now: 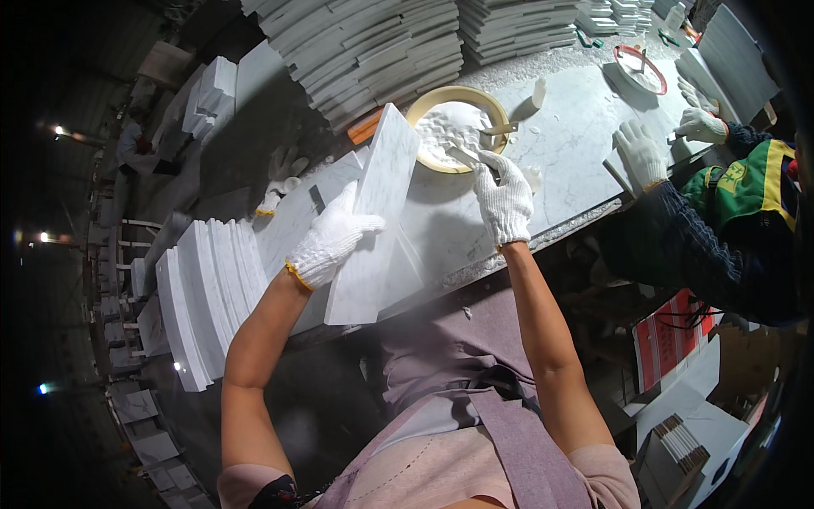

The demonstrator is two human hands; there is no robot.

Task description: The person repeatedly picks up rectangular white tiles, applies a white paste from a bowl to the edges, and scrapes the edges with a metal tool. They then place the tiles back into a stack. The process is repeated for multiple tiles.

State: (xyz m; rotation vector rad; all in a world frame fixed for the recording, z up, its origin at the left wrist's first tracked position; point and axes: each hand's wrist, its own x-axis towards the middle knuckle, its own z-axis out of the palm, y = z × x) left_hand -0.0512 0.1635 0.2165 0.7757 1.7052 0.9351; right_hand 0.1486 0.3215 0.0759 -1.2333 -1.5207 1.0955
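Note:
My left hand (329, 239), in a white knit glove, grips a long white-grey marble strip (386, 191) by its side and holds it tilted above the table. My right hand (504, 202), gloved the same way, is closed round a putty knife (462, 156) whose blade reaches over the near rim of a yellow bowl (419, 107). White paste (454, 120) fills much of this bowl. A second spatula (500, 130) rests in the paste with its handle over the right rim. My right fingers partly hide the putty knife's handle.
Stacked marble strips (373, 55) rise behind the bowl; more slabs (199, 284) stand at the left. An orange block (365, 127) lies beside the bowl. To the right, a co-worker's gloved hand (642, 155) rests on a slab near a red-rimmed bowl (660, 83). The marble tabletop (564, 127) ends before me.

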